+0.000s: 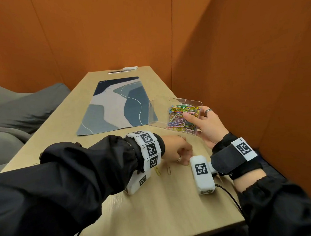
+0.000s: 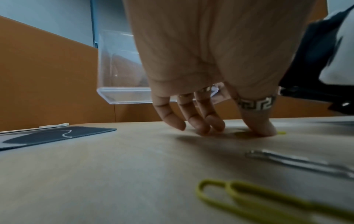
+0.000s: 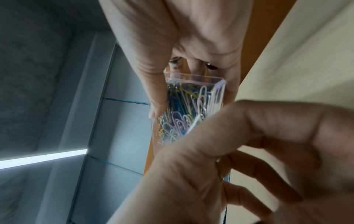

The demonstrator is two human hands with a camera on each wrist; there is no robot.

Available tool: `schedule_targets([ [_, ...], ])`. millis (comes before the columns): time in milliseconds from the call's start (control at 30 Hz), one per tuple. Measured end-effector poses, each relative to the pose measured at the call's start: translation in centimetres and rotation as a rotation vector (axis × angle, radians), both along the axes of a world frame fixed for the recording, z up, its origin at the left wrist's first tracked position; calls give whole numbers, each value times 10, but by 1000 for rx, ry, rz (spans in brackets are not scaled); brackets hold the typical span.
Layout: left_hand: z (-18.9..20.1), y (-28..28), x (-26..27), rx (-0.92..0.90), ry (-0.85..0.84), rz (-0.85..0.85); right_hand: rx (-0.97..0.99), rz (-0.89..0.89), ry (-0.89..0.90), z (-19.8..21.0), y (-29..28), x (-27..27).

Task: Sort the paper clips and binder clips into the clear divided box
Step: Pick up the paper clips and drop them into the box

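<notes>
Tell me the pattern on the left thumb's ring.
A Greek-key meander on the ring, clearest in the left wrist view.

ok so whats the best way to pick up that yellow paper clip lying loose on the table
The yellow paper clip lies flat on the wooden table, so come from straight above. Pinch across its long wire sides, or press one rounded end to tip the other up first.

A pale wooden tabletop (image 1: 157,210) carries a blue-and-grey patterned mat (image 1: 117,105) lying flat along its middle. Near the front edge lie a yellow paper clip (image 1: 157,171) and a silver paper clip (image 1: 169,170), just beside each other. At the far end sits a small white object (image 1: 130,68), too small to identify.
</notes>
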State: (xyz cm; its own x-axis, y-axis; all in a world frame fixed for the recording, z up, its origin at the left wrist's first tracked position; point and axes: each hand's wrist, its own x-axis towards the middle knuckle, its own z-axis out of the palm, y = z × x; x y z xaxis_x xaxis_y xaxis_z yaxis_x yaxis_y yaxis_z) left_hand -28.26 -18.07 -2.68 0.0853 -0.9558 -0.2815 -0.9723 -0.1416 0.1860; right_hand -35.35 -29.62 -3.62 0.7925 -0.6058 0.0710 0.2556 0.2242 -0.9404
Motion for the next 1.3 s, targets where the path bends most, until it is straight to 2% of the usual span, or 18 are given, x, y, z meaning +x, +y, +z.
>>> schedule_targets([
  [100,-2,2,1,20,-11,24,-4,5,-8,0,0,0],
  [267,13,18,11,-7,87,96,-3,1,-6,0,1,0],
  [533,7,37,22,80,159,52,-28,21,19,0,3,0],
  [1000,1,32,13,204,-61,91,-31,40,6,2,5,-1],
  [1200,14,49,22,103,54,151,-37,41,18,2,5,-1],
  [1300,17,54,28,113,72,154,-44,44,25,2,6,-1],
])
